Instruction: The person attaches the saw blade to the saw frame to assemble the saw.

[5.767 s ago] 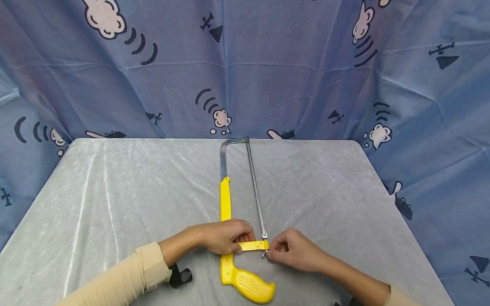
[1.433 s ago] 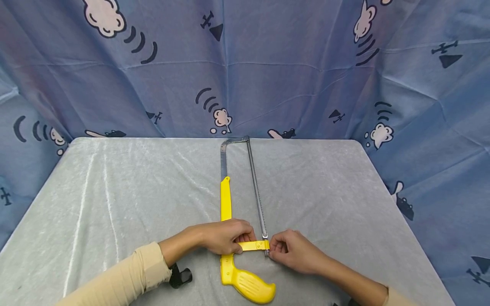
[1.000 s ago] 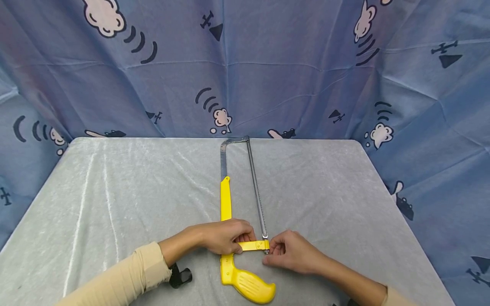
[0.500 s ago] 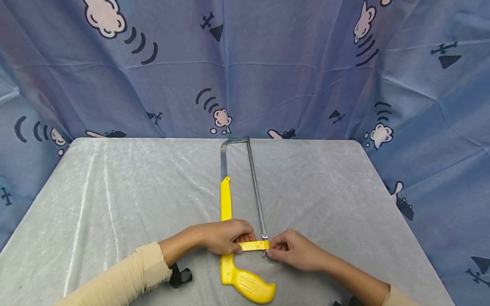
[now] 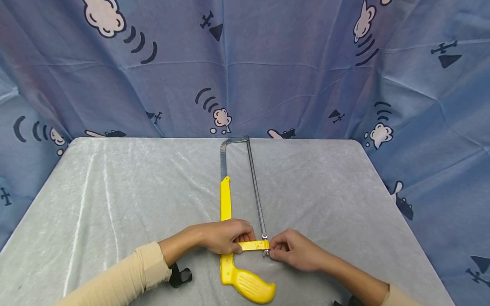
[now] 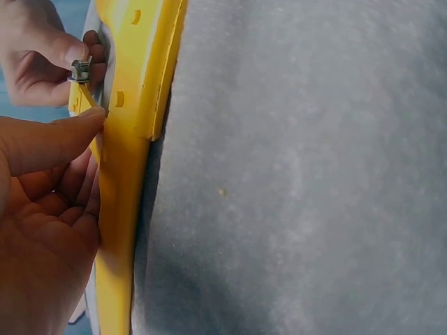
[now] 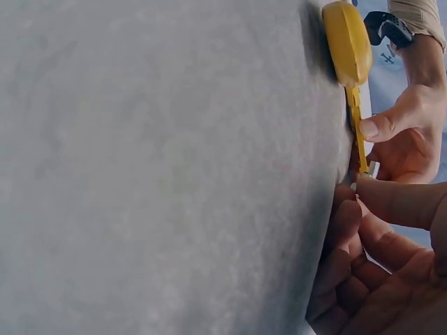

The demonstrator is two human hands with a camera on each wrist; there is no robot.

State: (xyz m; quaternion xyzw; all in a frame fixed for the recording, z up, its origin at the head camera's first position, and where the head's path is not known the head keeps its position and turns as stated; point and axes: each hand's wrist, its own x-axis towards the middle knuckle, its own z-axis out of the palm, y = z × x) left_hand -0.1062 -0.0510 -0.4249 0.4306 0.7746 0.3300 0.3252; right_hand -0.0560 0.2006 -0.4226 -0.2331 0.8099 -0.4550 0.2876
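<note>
Fingers [image 5: 246, 232] on a yellow-framed hacksaw [image 5: 226, 202]

Right hand [image 5: 298, 251], thumb and finger together, pinches the metal wing nut [image 6: 80, 71]; left hand [image 5: 223, 234], just left of it, curls its fingers around the yellow crossbar [image 5: 254, 246]. Beyond the fingers the blade [image 5: 257, 191] stretches away; the handle [image 5: 253, 288] lies on their near side. Beneath is the grey-covered bench [image 5: 325, 182]; farthest off, a patterned curtain [image 5: 287, 51].

Left fingers [image 5: 245, 230] grip yellow hacksaw [image 5: 226, 199]; right fingers [image 5: 281, 239] pinch wing nut [image 5: 266, 253]; grey cloth [image 5: 337, 191] beneath.
</note>
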